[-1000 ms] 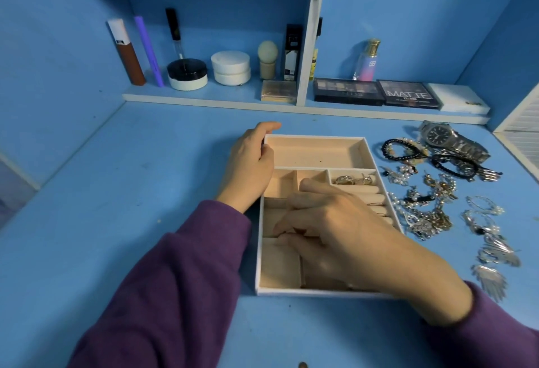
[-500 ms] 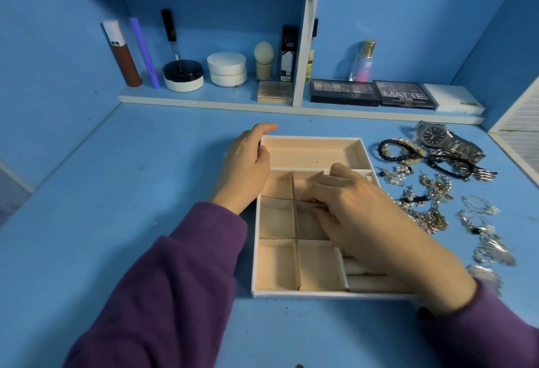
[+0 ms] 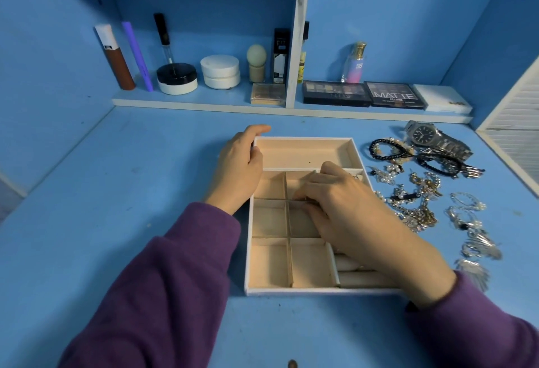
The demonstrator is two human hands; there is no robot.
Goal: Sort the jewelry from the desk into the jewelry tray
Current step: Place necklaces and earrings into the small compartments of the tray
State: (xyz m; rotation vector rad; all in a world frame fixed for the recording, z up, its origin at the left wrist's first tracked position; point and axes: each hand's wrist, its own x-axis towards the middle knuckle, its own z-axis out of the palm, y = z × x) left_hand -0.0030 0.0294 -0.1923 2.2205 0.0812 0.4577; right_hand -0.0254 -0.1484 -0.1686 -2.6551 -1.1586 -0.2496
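**Placing a small piece in the tray's middle cell**

Head view: left hand (image 3: 239, 168) resting on the far-left corner of the tray (image 3: 291, 291), fingers loosely curled over the rim, steadying it. Right hand (image 3: 347, 213) inside the tray, fingers (image 3: 303, 195) pinched together over the divider between middle cells; held item too small to identify. Remaining jewelry (image 3: 420, 207) heaped on the counter (image 3: 116, 192) just right of the tray, watch (image 3: 431, 137) at the far end. Advice: keep tray braced, lower past the divider, release only inside one cell.
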